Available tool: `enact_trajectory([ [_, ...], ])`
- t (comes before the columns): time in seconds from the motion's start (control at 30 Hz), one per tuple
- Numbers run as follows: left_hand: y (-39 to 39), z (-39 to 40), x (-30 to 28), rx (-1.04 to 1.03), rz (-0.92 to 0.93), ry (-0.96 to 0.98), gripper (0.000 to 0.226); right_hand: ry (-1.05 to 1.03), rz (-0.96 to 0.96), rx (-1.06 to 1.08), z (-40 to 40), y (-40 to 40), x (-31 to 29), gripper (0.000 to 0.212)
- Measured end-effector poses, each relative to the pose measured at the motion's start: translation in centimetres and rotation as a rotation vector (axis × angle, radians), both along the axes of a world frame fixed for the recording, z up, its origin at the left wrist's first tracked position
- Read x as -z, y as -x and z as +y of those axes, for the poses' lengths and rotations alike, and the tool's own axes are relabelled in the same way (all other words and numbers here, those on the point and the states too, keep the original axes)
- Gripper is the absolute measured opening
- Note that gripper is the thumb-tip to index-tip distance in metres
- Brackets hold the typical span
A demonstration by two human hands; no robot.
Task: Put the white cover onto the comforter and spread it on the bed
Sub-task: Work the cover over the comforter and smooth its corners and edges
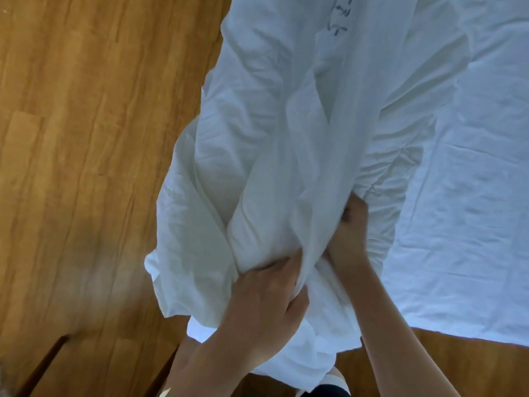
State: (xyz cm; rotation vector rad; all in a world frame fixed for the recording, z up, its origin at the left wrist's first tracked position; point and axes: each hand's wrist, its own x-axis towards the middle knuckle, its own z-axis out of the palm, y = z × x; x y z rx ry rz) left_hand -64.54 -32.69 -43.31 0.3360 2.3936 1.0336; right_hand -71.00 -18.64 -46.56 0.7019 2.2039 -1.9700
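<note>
A bulky white bundle fills the middle of the view: the white cover (274,133) bunched around the comforter, running from the top down to my hands. Where cover ends and comforter begins cannot be told. My left hand (269,293) grips a thick roll of the fabric at its lower end, fingers curled into the folds. My right hand (350,233) grips the same bundle from the right side, its fingers partly buried in the cloth. Dark handwriting marks the cover near the top.
The bed (472,224), under a wrinkled white sheet, takes up the right side; its near edge runs along the lower right. Wooden plank floor (86,167) covers the left and shows below the bed edge. My legs stand at the bottom centre.
</note>
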Motion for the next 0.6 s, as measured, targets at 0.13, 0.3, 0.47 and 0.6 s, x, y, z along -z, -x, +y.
enact_trajectory([
  [0.13, -1.6, 1.0, 0.8, 0.157, 0.096, 0.105, 0.057, 0.46, -0.036, 0.292, 3.0, 0.8, -1.6, 0.03],
  [0.3, -3.7, 2.8, 1.3, 0.201, 0.117, 0.219, 0.092, -0.365, 0.155, 0.106, 2.2, 0.6, -3.3, 0.057],
  [0.47, -4.6, 2.7, 1.2, 0.191, 0.118, 0.189, 0.09, -1.082, 0.731, -0.739, -0.1, 3.2, -2.6, 0.031],
  [0.6, -5.0, 1.9, 0.9, 0.178, 0.079, 0.129, 0.076, -1.254, 0.692, -1.275, -3.5, 4.4, 0.1, 0.045],
])
